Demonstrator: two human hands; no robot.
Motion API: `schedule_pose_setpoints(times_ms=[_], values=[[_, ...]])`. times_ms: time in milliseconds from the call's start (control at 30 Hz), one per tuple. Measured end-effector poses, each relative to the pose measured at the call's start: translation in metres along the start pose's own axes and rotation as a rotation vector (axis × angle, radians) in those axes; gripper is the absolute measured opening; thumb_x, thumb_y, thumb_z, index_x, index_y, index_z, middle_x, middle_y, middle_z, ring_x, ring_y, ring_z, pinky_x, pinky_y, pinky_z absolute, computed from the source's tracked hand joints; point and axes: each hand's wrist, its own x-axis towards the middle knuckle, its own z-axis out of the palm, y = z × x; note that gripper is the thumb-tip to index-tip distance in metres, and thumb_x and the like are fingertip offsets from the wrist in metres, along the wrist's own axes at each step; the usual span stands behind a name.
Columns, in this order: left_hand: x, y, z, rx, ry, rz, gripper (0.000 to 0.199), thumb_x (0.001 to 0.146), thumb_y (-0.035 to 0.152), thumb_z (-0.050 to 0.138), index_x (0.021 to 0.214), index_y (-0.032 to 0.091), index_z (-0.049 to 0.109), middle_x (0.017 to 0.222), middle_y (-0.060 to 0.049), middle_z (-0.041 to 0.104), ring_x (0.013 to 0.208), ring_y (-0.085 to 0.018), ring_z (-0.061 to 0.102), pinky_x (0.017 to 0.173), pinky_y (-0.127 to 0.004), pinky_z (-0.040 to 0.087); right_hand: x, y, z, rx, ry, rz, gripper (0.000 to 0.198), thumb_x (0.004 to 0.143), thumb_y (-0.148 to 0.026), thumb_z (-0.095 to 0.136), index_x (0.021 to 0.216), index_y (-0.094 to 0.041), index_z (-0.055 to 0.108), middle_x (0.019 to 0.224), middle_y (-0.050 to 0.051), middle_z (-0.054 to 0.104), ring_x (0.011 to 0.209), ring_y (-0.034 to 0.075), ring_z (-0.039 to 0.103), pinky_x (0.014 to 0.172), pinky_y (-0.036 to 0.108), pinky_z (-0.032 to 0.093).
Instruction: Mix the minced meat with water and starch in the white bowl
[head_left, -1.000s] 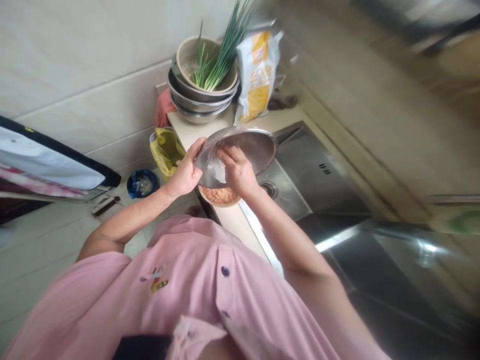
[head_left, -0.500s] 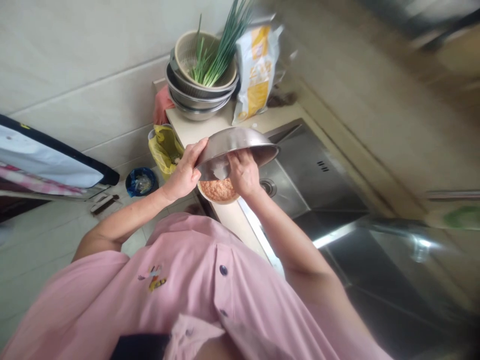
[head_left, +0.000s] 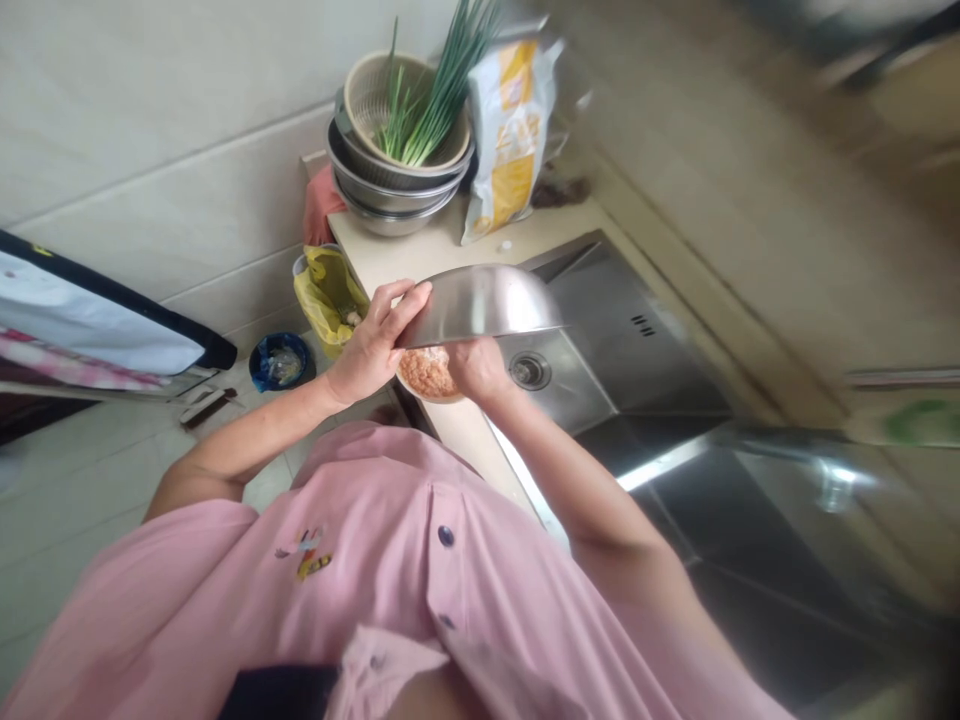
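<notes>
My left hand grips the rim of a steel mixing bowl, its fingers spread over the outer wall. The bowl is tipped steeply, with its mouth facing down and toward me. My right hand reaches up under the bowl's near rim; its fingers are hidden there. Beneath sits a bowl of pinkish-orange minced meat on the counter edge, with something white on top of the meat. Part of that lower bowl is covered by my right hand and the steel bowl.
A steel sink lies to the right. Stacked bowls hold a strainer with green onions, beside a white and yellow bag. Left of the counter stand a yellow-lined bin and a blue-lined bin.
The steel bowl has tipped further over, so its inside no longer shows. My right hand has moved slightly down and left, and white stuff now shows on the meat.
</notes>
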Motion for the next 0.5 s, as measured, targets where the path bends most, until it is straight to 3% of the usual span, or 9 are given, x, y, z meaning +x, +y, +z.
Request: schedule_pose_setpoints(times_ms=[100,233,333,433,500], values=[[-0.001,-0.002,-0.001,-0.017,0.026,-0.036,0.074,0.109,0.028,0.059,0.177,0.036,0.031,0.161,-0.015,0.05,0.152,-0.036,0.052,0.133,-0.063,0.039,-0.002,0.003,-0.005,0.049,0.0,-0.045,0.043,0.096,-0.002,0.047,0.118,-0.016,0.081,0.115,0.017,0.08,0.109,0.032,0.071,0.094,0.04,0.058],[-0.001,-0.002,0.004,-0.064,0.03,-0.121,0.076,0.105,0.025,0.057,0.176,0.037,0.033,0.161,-0.013,0.052,0.155,-0.037,0.05,0.136,-0.061,0.034,0.009,0.015,-0.013,0.068,0.223,0.099,0.043,0.102,-0.008,0.043,0.125,-0.017,0.078,0.109,0.017,0.077,0.106,0.034,0.069,0.093,0.045,0.059],[0.002,-0.001,0.01,-0.116,0.108,-0.103,0.077,0.104,0.023,0.053,0.176,0.037,0.031,0.163,-0.011,0.052,0.157,-0.033,0.05,0.138,-0.056,0.032,0.022,0.011,-0.01,0.037,0.321,0.074,0.043,0.108,-0.012,0.042,0.136,-0.017,0.074,0.123,0.018,0.074,0.115,0.035,0.066,0.106,0.052,0.056],[0.003,-0.006,0.011,-0.105,0.173,-0.134,0.077,0.103,0.024,0.054,0.176,0.033,0.031,0.166,-0.012,0.052,0.159,-0.032,0.049,0.139,-0.052,0.031,0.025,-0.003,-0.004,0.037,0.216,-0.083,0.046,0.108,-0.009,0.042,0.142,-0.018,0.071,0.135,0.017,0.071,0.121,0.033,0.064,0.112,0.05,0.054],[0.0,-0.012,0.011,-0.098,0.168,-0.233,0.076,0.102,0.026,0.056,0.175,0.03,0.033,0.168,-0.014,0.05,0.162,-0.033,0.046,0.14,-0.052,0.029,0.024,-0.008,-0.008,0.049,0.069,-0.148,0.045,0.106,-0.005,0.042,0.135,-0.017,0.075,0.126,0.016,0.073,0.114,0.03,0.065,0.105,0.044,0.057]])
